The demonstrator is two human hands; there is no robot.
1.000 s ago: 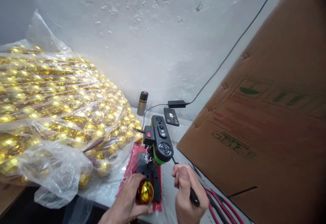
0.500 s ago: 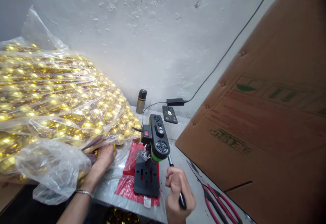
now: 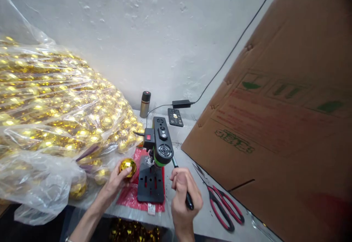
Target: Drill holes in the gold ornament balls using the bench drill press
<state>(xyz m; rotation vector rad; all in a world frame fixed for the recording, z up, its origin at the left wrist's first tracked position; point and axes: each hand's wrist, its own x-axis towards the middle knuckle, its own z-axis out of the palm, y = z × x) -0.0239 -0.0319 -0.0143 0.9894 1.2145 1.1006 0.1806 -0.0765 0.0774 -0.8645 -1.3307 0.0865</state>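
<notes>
My left hand [image 3: 114, 180] grips a shiny gold ball [image 3: 127, 165], thumb over its front, left of a small black bench drill press [image 3: 162, 139]. The press has a slotted base plate [image 3: 150, 190] lying on red plastic sheeting [image 3: 127, 198]. Wrapped round the press's lever handle [image 3: 189, 201] is my right hand [image 3: 184, 194], its thumb on top. Beside my left arm, a big clear plastic bag [image 3: 46, 187] bulges with gold balls [image 3: 79, 113]. The press's head hides the drill tip.
Red-handled scissors [image 3: 224, 205] lie right of my right hand, near a large cardboard box [image 3: 275, 132]. Behind the press are a dark-capped bottle [image 3: 145, 104], a black phone-like slab [image 3: 175, 117] and a power adapter [image 3: 181, 103]. More gold pieces [image 3: 134, 231] show below the table edge.
My left hand has come out from the bag's edge with a gold ball and moved right towards the press. My right hand stays on the lever. The view has shifted slightly.
</notes>
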